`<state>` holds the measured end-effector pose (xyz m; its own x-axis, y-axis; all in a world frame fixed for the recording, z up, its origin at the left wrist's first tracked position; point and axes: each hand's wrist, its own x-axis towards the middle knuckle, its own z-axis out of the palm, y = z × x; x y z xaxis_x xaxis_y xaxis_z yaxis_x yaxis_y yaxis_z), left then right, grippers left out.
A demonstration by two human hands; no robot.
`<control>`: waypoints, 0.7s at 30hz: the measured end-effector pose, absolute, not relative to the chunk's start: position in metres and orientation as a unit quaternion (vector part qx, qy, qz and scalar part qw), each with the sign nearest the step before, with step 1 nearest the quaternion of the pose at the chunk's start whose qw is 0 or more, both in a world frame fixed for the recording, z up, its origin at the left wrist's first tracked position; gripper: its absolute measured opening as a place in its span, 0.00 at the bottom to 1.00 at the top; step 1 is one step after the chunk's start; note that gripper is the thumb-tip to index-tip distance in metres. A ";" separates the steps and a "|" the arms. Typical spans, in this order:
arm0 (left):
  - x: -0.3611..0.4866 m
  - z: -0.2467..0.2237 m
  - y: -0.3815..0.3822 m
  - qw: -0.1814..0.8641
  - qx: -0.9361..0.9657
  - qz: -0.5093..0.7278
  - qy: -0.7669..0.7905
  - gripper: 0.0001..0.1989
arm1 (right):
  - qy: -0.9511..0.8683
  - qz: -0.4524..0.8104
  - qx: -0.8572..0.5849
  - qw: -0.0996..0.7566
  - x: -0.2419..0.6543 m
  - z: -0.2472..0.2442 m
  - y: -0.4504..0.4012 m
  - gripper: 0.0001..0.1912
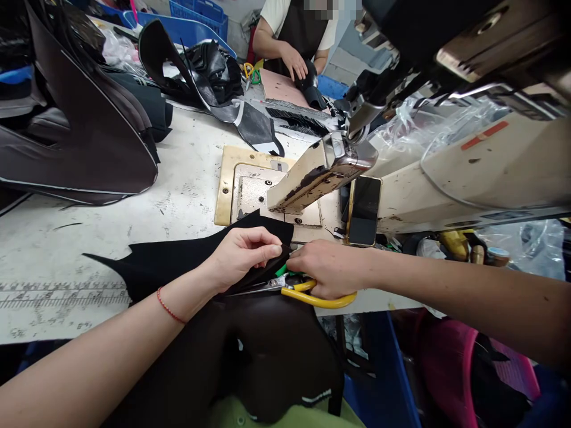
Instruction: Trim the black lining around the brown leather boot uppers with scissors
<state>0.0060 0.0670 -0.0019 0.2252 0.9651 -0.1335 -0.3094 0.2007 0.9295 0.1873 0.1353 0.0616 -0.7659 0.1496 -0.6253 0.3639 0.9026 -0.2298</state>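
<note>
My left hand [243, 255] is closed in a pinch at the right end of a black fabric piece [173, 261], which spreads leftward over the table. Beside it, my right hand [330, 267] has curled fingers, its fingertips meeting the same fabric edge. Scissors [319, 300] with yellow handles are directly under the right hand, blades pointing left; whether its lower fingers hook the handle is hidden. A small green object [281, 270] shows between the hands. Below, dark brown material [272, 351] hangs over the table's front edge.
A sewing machine's post arm [307, 172] rises behind my hands, with a phone [364, 211] beside it. Brown pieces [98, 131] are heaped left. Opposite, a person's hand [294, 59] handles black material. A pink basket [468, 362] and blue bin [383, 368] stand below right.
</note>
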 end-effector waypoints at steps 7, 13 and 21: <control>0.005 -0.004 0.068 0.674 0.375 0.496 0.400 0.13 | 0.934 -0.134 0.126 0.306 0.188 0.053 0.133 0.11; 0.007 -0.003 0.068 0.678 0.333 0.512 0.409 0.12 | 0.946 -0.100 0.139 0.276 0.205 0.053 0.135 0.15; -0.006 0.007 0.062 0.702 0.288 0.548 0.353 0.14 | 0.964 -0.071 0.122 0.227 0.204 0.051 0.137 0.10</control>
